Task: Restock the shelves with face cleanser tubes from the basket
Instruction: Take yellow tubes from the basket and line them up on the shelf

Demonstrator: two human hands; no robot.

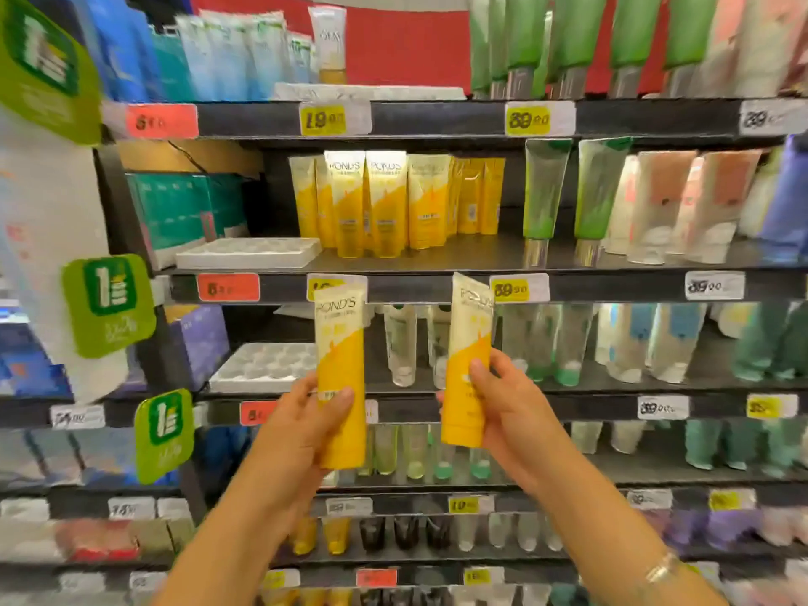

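My left hand (301,426) grips a yellow-and-white cleanser tube (340,343) upright, cap down, in front of the shelves. My right hand (503,408) holds a second, matching tube (468,343) the same way, about a hand's width to the right. Both tubes are raised just below a shelf (481,255) where a group of the same yellow tubes (393,203) stands in rows. The basket is out of view.
Green tubes (546,199) and pale pink-capped tubes (682,207) stand right of the yellow group. A white plastic tray (247,251) lies left of it, another tray (262,365) one shelf lower. Green promo tags (109,304) stick out at the left. Price labels line the shelf edges.
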